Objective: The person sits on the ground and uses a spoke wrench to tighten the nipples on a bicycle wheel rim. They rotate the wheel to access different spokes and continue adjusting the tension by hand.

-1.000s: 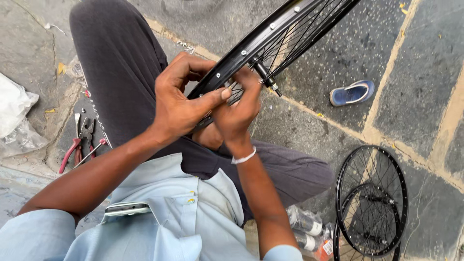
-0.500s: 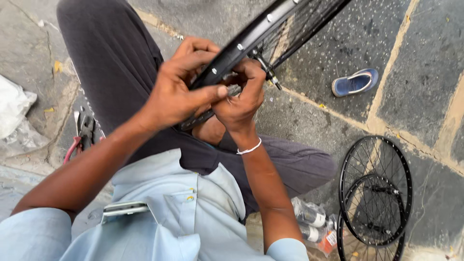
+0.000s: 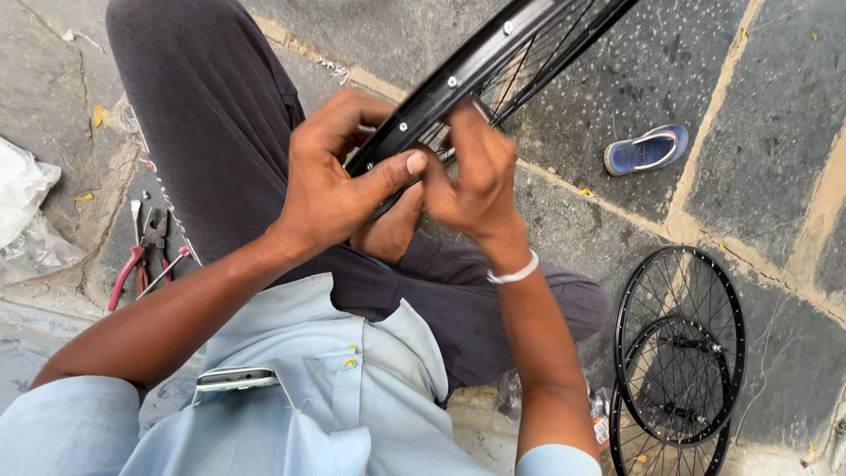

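1. Black alloy wheel rim point(image 3: 467, 66) runs from centre frame to the upper right, resting over my lap; keep it braced there so it can't roll while I work at the spoke holes.
2. My left hand point(image 3: 339, 181), centre frame, is clamped on the rim, thumb pressed flat across its inner face. Best held firm, I judge.
3. My right hand point(image 3: 476, 176), just right of it, has fingertips pinched together at the rim's edge; whatever they hold is hidden. Small turns, I reckon.
4. Spare wheels point(image 3: 679, 344) lower right; red-handled pliers point(image 3: 141, 256) at left, within reach.
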